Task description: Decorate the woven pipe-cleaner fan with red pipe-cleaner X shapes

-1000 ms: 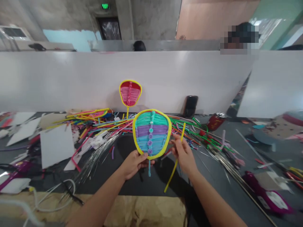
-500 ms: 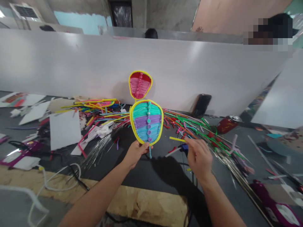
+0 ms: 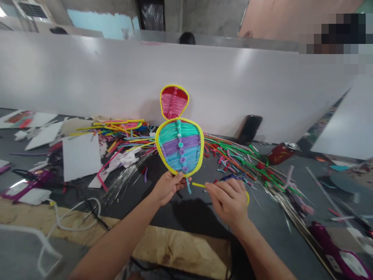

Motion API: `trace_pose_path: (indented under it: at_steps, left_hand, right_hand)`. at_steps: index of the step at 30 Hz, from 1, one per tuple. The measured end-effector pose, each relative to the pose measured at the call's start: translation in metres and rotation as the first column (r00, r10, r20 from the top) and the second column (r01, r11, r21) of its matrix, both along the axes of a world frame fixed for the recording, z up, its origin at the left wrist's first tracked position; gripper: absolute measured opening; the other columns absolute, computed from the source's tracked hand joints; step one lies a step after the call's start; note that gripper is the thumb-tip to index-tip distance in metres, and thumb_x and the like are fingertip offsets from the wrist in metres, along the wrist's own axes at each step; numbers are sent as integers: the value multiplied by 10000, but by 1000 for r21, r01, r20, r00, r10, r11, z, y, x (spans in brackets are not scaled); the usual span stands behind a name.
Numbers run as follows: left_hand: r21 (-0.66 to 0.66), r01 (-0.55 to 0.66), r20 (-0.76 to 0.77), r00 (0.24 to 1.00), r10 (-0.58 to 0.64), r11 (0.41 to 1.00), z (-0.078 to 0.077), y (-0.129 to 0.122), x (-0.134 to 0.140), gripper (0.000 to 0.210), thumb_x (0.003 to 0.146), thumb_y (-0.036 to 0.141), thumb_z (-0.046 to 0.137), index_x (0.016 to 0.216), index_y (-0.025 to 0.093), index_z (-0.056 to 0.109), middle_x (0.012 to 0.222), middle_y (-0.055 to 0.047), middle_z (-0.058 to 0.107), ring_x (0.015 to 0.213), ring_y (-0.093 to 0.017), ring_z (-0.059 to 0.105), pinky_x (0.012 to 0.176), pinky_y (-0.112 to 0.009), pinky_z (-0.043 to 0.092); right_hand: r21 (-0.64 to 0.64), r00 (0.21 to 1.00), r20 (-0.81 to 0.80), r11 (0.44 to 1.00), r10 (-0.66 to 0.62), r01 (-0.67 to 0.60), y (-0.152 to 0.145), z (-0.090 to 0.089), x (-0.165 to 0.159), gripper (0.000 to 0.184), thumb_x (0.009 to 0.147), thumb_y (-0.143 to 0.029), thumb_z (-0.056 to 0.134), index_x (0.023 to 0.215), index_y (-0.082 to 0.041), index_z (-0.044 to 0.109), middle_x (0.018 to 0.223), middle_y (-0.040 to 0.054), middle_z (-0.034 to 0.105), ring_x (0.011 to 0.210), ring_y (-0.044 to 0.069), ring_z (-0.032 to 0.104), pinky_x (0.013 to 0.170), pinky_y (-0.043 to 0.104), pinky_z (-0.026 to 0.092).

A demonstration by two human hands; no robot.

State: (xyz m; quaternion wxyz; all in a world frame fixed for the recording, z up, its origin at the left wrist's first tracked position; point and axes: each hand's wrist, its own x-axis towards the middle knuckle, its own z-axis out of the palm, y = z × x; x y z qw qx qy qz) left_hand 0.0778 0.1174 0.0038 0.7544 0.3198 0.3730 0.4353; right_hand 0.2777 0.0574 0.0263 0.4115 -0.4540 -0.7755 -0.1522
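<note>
My left hand (image 3: 169,186) pinches the lower edge of a craft piece (image 3: 171,149) made of pipe cleaners, with a yellow rim and bands of green, purple and blue. Small round beads run down its middle, and a short blue stem hangs below. A smaller rounded piece (image 3: 175,102), red and pink with a yellow rim, shows just above it; I cannot tell whether the two are joined. Between the fingertips of my right hand (image 3: 230,198) is a yellow pipe cleaner (image 3: 199,185). Its tip points left, close to the blue stem and apart from it.
Bundles of coloured pipe cleaners (image 3: 233,155) spread behind the hands. A phone (image 3: 250,129) leans on the white partition (image 3: 116,77), with a red can (image 3: 281,153) to its right. White cards (image 3: 81,157) and a purple glue gun (image 3: 27,186) lie left; another purple tool (image 3: 335,252) sits lower right.
My right hand has moved left and slightly down, bringing the yellow pipe cleaner close to the blue stem. The banded craft piece has turned a little in my left hand.
</note>
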Motion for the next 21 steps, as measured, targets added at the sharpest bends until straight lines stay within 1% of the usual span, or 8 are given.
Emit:
trace_pose_path:
  at_steps: [3,6,10,13,17,21]
  left_hand:
    - [-45,-14,27,1000,15,999,-1,-1,1,290,642,324,799,822,132,678,723,-48,702,694,-141,652,676,-259,517]
    - [-82,-40,26,999,42,996,-2,-4,4,264,608,305,821,755,148,669,672,-1,674,639,-113,627,628,-233,511]
    - [-100,21,37,999,-17,995,0,-9,8,283,588,303,834,753,135,677,673,-7,681,613,-108,625,637,-241,520]
    - [-96,63,38,998,-60,993,2,-13,10,293,588,301,835,767,120,691,690,-26,697,612,-111,631,652,-251,529]
    - [-87,90,17,996,-89,992,2,-15,10,271,597,255,831,796,116,710,718,-36,716,628,-110,639,654,-240,535]
    - [-101,90,7,996,-89,991,3,-16,10,245,573,204,838,767,113,721,699,-39,722,628,-120,649,649,-238,539]
  right_hand:
    - [-123,997,-39,990,70,-74,4,-8,-10,144,860,-162,558,874,-221,689,777,38,691,731,163,553,697,322,389]
    - [-194,997,-44,979,62,-69,7,-15,-15,148,877,-176,537,879,-206,682,764,42,684,710,160,545,693,321,387]
    - [-219,1000,-6,976,-19,17,7,-16,-14,128,877,-246,571,852,-205,690,677,27,659,665,160,504,632,317,327]
    - [-228,998,18,972,-55,58,6,-15,-14,147,876,-282,577,815,-214,693,632,18,631,658,164,487,627,322,289]
    - [-270,997,-6,960,-79,74,6,-14,-16,181,875,-297,573,757,-213,682,613,15,610,660,162,478,641,320,273]
    - [-297,996,-36,953,-77,62,6,-14,-17,171,863,-282,581,740,-208,674,613,13,603,654,158,474,645,316,266]
